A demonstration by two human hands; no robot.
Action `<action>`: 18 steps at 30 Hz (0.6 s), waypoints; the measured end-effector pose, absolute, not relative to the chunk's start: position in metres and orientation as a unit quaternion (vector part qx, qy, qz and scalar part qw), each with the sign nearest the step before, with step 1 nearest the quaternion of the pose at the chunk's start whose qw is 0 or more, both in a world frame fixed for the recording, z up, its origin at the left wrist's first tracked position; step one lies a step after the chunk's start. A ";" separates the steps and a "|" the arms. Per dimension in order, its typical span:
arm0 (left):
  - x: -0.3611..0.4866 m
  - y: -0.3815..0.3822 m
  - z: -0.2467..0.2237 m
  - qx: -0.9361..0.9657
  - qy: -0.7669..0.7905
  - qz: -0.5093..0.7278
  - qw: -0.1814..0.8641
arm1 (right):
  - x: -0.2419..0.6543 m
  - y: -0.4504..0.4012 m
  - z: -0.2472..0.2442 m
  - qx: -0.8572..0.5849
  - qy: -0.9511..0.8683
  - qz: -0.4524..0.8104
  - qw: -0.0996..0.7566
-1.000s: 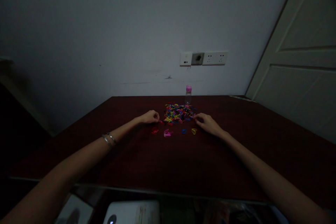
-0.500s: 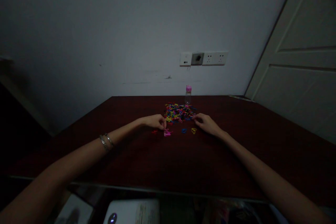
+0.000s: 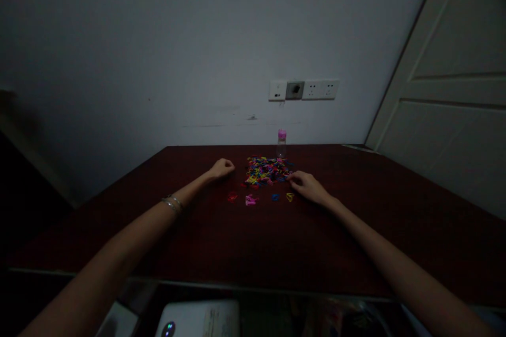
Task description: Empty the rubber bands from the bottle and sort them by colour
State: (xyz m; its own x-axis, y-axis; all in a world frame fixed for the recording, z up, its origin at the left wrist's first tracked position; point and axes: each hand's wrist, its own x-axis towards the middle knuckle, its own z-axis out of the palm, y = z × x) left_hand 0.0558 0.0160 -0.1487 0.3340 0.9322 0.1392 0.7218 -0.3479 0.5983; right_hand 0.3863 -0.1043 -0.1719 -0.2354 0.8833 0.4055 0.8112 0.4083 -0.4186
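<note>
A heap of small coloured loops (image 3: 265,169), too small to tell whether clips or bands, lies on the dark red table. My left hand (image 3: 222,168) rests left of the heap, apart from it, fingers curled in and no piece showing in them. At the heap's right edge is my right hand (image 3: 309,186), thumb and fingertips pinched against the loops; what they grip is hidden. Nearer me lie small separate groups in a row: red loops (image 3: 232,197), pink loops (image 3: 251,200), blue loops (image 3: 275,197) and yellow loops (image 3: 290,197).
Behind the heap stands a clear bottle with a pink cap (image 3: 281,143). Sockets (image 3: 303,90) sit on the wall, and a pale door (image 3: 446,84) is at the right. Below the table's front edge, a white device (image 3: 201,318) shows on a lower level.
My left hand has moved away from the pink group, back and to the left, beside the heap. My right hand stays at the heap's right edge. The view has shifted slightly.
</note>
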 end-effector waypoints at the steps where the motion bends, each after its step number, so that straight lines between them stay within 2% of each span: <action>1: 0.054 0.020 -0.152 0.771 0.548 0.252 0.202 | 0.386 -0.104 -0.171 -0.542 -0.783 0.059 0.301; 9: 0.062 0.028 -0.171 0.655 0.655 0.355 0.130 | 0.393 -0.100 -0.174 -0.556 -0.777 0.035 0.293; 18: 0.060 0.025 -0.176 0.632 0.657 0.384 0.146 | 0.396 -0.087 -0.178 -0.562 -0.783 0.017 0.266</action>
State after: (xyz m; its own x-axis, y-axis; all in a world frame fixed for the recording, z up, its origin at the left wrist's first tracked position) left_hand 0.0596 0.0247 -0.1765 -0.1578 0.9431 0.2928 0.7182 -0.0939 0.6895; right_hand 0.3962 -0.0872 -0.1777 -0.2276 0.8887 0.3980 0.8711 0.3685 -0.3247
